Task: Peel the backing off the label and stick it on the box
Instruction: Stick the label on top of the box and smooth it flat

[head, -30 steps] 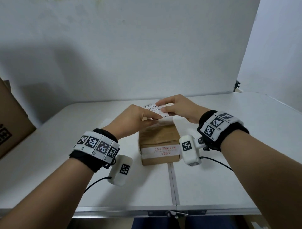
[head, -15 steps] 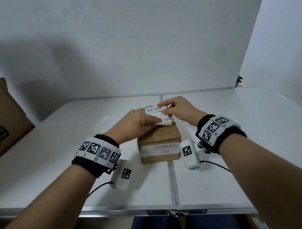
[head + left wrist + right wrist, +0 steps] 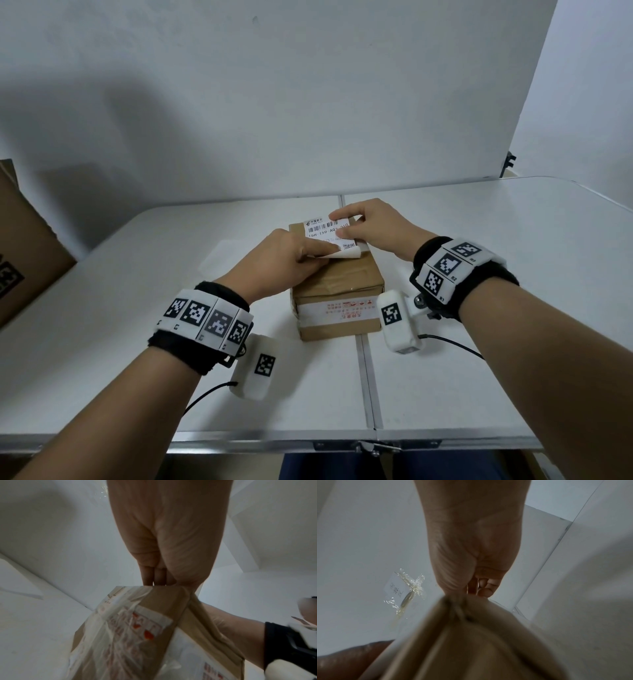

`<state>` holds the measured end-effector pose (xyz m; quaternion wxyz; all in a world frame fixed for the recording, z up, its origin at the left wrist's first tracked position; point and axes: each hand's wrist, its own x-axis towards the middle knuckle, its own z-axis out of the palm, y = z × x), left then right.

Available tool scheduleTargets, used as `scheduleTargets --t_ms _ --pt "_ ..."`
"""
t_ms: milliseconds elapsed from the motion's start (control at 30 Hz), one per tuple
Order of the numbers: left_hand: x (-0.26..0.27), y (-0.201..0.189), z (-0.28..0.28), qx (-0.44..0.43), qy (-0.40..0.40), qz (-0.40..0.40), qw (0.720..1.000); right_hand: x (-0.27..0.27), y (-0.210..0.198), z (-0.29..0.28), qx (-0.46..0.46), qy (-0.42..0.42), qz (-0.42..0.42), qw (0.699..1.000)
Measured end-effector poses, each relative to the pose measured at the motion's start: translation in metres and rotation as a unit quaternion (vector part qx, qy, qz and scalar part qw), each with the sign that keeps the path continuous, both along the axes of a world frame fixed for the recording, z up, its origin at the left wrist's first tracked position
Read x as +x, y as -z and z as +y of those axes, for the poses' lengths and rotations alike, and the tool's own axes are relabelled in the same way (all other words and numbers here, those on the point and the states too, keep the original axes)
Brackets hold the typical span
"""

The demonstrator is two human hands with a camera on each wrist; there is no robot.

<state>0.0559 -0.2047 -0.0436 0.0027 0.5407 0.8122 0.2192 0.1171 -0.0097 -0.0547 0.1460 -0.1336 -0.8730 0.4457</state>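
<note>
A small brown cardboard box (image 3: 342, 284) with clear tape and a white and red strip stands at the middle of the white table (image 3: 479, 342). On its top lies a white shipping label (image 3: 325, 230) with a barcode; its near edge curls up. My left hand (image 3: 291, 263) pinches that near edge of the label. My right hand (image 3: 370, 228) holds the label's far right part between thumb and forefinger. In the left wrist view the box (image 3: 154, 635) fills the lower frame below the left hand (image 3: 164, 547). In the right wrist view the box (image 3: 471, 642) is a blur below the right hand (image 3: 471, 547).
A large cardboard carton (image 3: 24, 253) stands at the table's left edge. A white wall panel (image 3: 308, 102) closes the back of the table. A pale sheet (image 3: 219, 257) lies flat on the table left of the box. A seam (image 3: 368, 377) runs down the table's middle.
The label has come down from above the box onto its top, and both hands have lowered with it. The head view has tilted so the box sits lower.
</note>
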Motion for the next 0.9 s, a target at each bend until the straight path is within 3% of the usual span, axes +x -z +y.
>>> scheduleTargets --t_ms 567,900 --pt "-0.007 0.008 0.002 -0.012 0.009 0.029 0.999 -0.001 0.007 0.001 0.053 -0.002 0.002 0.999" --pt "-0.002 -0.001 0.000 -0.090 0.023 0.039 0.995 0.003 0.012 0.003 0.108 0.003 0.012 0.994"
